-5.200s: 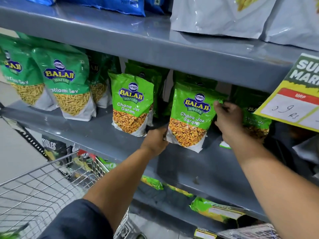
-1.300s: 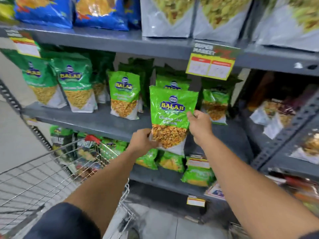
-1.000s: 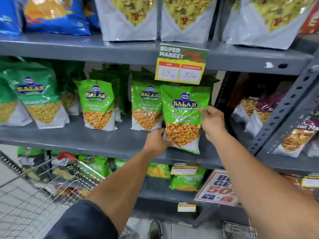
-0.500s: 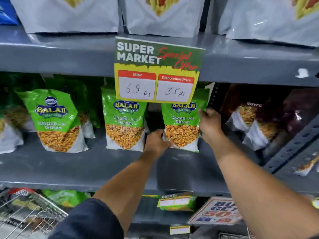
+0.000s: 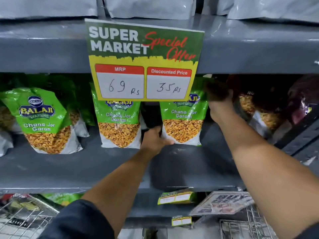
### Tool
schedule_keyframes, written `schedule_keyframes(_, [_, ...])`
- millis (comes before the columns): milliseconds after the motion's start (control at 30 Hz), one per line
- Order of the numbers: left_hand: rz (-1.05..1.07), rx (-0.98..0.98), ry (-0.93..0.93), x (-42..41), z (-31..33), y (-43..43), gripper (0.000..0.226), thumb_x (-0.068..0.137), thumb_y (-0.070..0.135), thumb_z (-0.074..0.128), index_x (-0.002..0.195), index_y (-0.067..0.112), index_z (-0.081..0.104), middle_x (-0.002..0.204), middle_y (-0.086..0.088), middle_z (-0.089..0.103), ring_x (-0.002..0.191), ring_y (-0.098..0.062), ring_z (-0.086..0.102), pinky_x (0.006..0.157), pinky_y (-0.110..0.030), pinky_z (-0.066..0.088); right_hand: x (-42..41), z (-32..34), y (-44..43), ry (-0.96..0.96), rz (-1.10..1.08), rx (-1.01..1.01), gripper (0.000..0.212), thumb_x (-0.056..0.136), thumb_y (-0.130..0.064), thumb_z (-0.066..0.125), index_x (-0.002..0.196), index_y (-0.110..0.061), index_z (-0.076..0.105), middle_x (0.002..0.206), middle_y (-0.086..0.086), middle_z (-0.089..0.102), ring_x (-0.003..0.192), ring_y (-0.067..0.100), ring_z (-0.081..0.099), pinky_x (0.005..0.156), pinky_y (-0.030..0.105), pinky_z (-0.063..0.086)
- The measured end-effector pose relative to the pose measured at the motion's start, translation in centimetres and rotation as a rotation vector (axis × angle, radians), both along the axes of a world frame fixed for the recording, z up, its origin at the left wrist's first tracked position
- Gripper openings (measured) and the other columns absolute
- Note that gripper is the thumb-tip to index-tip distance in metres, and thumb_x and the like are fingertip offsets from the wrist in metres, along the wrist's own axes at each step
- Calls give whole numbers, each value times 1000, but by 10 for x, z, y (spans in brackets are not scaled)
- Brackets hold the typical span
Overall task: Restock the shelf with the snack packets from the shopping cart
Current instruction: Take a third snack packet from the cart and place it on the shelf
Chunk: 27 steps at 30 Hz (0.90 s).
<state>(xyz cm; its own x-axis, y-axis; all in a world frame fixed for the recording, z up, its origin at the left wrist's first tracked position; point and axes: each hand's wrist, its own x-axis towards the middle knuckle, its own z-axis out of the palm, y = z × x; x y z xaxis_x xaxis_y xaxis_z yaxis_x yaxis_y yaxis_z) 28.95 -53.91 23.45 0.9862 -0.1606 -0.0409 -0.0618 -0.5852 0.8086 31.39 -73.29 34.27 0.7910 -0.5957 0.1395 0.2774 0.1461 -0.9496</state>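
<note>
A green Chana Jor Garam packet [image 5: 183, 121] stands upright on the grey middle shelf [image 5: 69, 169], its base touching the board. My left hand [image 5: 155, 138] grips its lower left corner. My right hand [image 5: 219, 100] holds its upper right edge, fingers partly in shadow under the shelf above. Two more packets of the same kind stand to its left, one close by [image 5: 119, 123] and one further off [image 5: 44, 121]. The wire shopping cart [image 5: 22, 216] shows at the bottom left.
A green and yellow price sign [image 5: 143, 61] hangs from the upper shelf and covers the packet tops. Dark snack packets [image 5: 262, 109] fill the bay to the right. White pouches [image 5: 146, 7] sit above. A second wire basket [image 5: 245, 225] is at bottom right.
The packet went from held in front of the shelf to standing on it, beside the other packets. My view has moved closer, so the sign fills more of the frame.
</note>
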Motion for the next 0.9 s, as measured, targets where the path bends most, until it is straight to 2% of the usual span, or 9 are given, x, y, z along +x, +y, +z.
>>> schedule_keyframes(67, [-45,70,-35,0,-4,1,29,71,15,81,93,8,64,80,-5,64,77,-17,59,68,-27,42,-3,1,-6,-20,-40,88,27,83,8,57,75,-18,53,54,-15,66,55,-1,59,55,14,49])
schedule_keyframes(133, [-59,32,-27,-1,-9,1,42,75,7,76,116,11,68,106,-7,75,101,-17,69,89,-28,53,-6,2,-10,-26,-55,123,16,78,-3,63,71,-16,57,66,-6,64,64,12,56,61,25,45])
schedule_keyframes(200, [-66,37,-55,-1,-9,0,45,74,5,75,119,13,69,113,-5,75,107,-14,69,99,-32,53,-10,5,-11,-25,-70,161,7,73,-9,62,68,-13,58,74,3,59,74,21,51,68,31,41])
schedule_keyframes(333, [-106,62,-63,-4,-1,-5,40,78,1,72,117,6,69,110,-6,74,98,-6,63,86,-10,43,-11,12,-13,-43,-98,257,25,84,2,40,70,-9,57,65,7,61,69,21,56,67,25,47])
schedule_keyframes(467, [-79,86,-71,-8,-3,-10,40,74,10,76,113,11,71,107,-6,77,99,-17,71,93,-33,56,-19,13,-2,-11,-30,136,22,84,-3,49,71,-19,56,81,6,58,82,23,54,80,31,41])
schedule_keyframes(667, [-20,78,-42,-5,-5,-12,27,75,2,75,101,6,73,95,-12,77,92,-24,72,91,-35,57,-11,6,-4,-5,-58,70,11,78,-9,67,73,-17,62,91,13,64,89,25,59,78,35,46])
schedule_keyframes(767, [7,96,-38,-6,-1,-9,21,79,-2,68,98,4,74,93,-14,77,93,-24,71,87,-28,53,-8,7,-9,-27,-77,111,11,81,-4,62,75,-13,59,83,6,61,77,18,57,67,23,48])
schedule_keyframes(833, [20,111,-44,-6,1,-10,21,80,-1,67,98,5,75,94,-15,78,93,-26,72,89,-31,56,-10,8,-10,1,-99,115,8,89,-5,52,84,-10,57,78,1,59,72,11,56,61,15,48])
schedule_keyframes(900, [11,168,-70,-6,1,-11,19,80,1,63,94,7,76,92,-18,78,91,-30,72,88,-38,58,-9,5,-10,38,-124,42,17,93,-7,44,80,-11,55,64,-7,63,61,2,57,57,10,45])
